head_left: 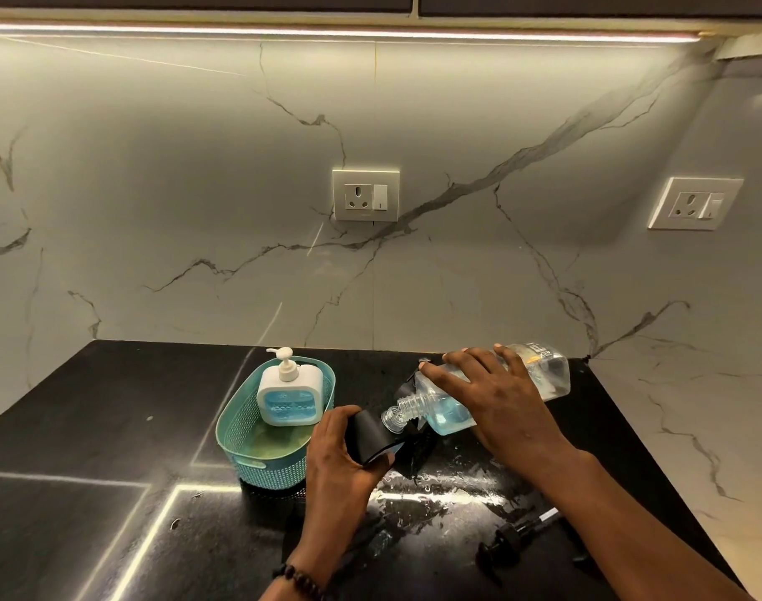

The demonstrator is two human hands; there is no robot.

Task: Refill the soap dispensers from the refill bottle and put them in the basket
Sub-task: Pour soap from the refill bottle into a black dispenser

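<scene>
Fingers [466, 362] of the right hand [496, 396] curl over a clear, square-shouldered plastic refill bottle [544, 375], tipped on its side with its ribbed, threaded neck pointing down-left and blue liquid pooled toward that end; its label is too blurred to read. The left hand [340, 453] wraps around a black, glossy soap dispenser [370, 435] held just under the bottle's mouth. To the left, a teal perforated plastic basket [240, 431] with an oval rim stands on the black stone worktop [88, 427], holding an upright white pump dispenser [289, 394] with a blue window. Droplets wet the worktop near the hands. A black pump head [511, 535] lies lower right.
</scene>
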